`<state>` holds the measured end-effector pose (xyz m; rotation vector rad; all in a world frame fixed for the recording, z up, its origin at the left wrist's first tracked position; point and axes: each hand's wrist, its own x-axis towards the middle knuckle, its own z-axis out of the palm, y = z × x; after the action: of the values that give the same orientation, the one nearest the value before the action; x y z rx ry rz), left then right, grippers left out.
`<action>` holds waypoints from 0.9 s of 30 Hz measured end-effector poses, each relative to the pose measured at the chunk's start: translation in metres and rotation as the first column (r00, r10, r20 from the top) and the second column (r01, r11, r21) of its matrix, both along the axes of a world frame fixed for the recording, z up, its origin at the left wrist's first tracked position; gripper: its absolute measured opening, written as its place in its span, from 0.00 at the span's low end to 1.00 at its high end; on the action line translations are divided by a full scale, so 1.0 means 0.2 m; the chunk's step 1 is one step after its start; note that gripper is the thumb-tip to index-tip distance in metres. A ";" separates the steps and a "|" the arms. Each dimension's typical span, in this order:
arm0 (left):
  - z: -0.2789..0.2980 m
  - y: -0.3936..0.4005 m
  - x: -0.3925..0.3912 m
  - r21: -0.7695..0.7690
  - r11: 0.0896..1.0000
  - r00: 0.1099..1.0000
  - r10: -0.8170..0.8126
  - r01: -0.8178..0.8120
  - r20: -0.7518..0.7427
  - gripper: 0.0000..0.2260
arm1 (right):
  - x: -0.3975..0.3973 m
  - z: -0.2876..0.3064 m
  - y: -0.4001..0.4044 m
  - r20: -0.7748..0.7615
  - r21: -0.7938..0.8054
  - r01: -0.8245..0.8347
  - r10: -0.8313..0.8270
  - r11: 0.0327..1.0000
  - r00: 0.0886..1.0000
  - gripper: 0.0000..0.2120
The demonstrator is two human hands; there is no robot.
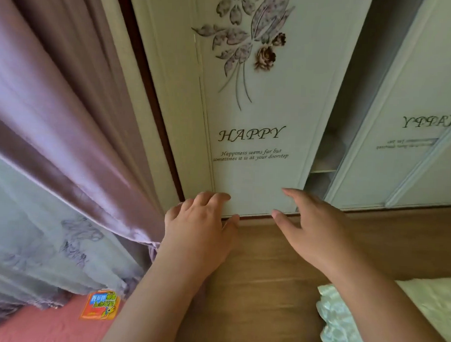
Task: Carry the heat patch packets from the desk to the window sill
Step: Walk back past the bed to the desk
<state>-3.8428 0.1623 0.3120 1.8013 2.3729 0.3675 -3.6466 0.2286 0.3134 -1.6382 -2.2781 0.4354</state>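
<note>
Heat patch packet (101, 305), orange and yellow with blue printed characters, lies flat on a pink surface (35, 328) at the lower left of our view. It sits just under the hem of a pale sheer curtain (25, 227), its upper edge near the fabric; we cannot tell whether the two touch. We see only this one packet. It is well below and to the left of our left hand (199, 221), close beside the left forearm, and neither hand touches it.

Our left hand reaches forward with fingers loosely spread and slightly bent, holding nothing. Its fingertips appear against the lower edge of a white wardrobe door (252, 95); whether they touch it we cannot tell. Our right hand (309, 225) reaches out just beside it, fingers straight and relaxed, thumb pointing toward the left hand, also holding nothing.

The wardrobe door carries a printed spray of flowers, the word "HAPPY" and a line of small script. To its right a gap shows a shelf inside, then a second door (412, 126). A mauve satin curtain (68, 114) hangs to the left, over the sheer one. A wooden floor (266, 287) spreads beneath our arms, and a pale, shiny ruffled fabric (341, 323) shows at the lower right.
</note>
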 end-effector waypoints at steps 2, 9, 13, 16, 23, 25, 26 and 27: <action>0.02 0.08 0.06 0.004 1.000 1.000 -0.002 0.002 -0.004 0.21 | 0.07 0.03 0.07 0.004 0.009 0.017 -0.017 1.000 1.000 0.29; 0.04 0.34 0.25 -0.019 0.999 0.999 -0.032 0.033 0.033 0.20 | 0.26 0.07 0.27 -0.004 -0.063 0.057 -0.057 0.996 0.998 0.29; 0.05 0.52 0.30 -0.019 0.997 0.996 -0.079 0.080 0.044 0.19 | 0.33 0.08 0.39 -0.038 -0.096 0.113 -0.117 0.989 0.992 0.31; 0.05 0.68 0.32 -0.006 0.990 0.988 -0.143 0.143 0.056 0.19 | 0.36 0.10 0.49 -0.018 -0.114 0.171 -0.174 0.979 0.985 0.31; 0.12 1.12 0.33 0.048 0.935 0.932 -0.354 0.351 0.076 0.17 | 0.37 0.17 0.73 0.015 -0.084 0.338 -0.338 0.938 0.941 0.32; 0.15 1.24 0.32 0.065 0.909 0.908 -0.416 0.412 0.058 0.17 | 0.35 0.20 0.80 0.021 -0.078 0.395 -0.395 0.915 0.919 0.32; 0.16 1.30 0.31 0.075 0.895 0.895 -0.443 0.440 0.045 0.17 | 0.34 0.22 0.84 0.015 -0.072 0.421 -0.422 0.904 0.907 0.32; 0.16 1.36 0.30 0.081 0.883 0.884 -0.466 0.463 0.036 0.17 | 0.33 0.23 0.88 0.006 -0.069 0.446 -0.447 0.892 0.895 0.31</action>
<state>-3.7829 0.4346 0.3445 2.2749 1.8215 0.4312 -3.5808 0.4039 0.3598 -2.1107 -1.8077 0.4077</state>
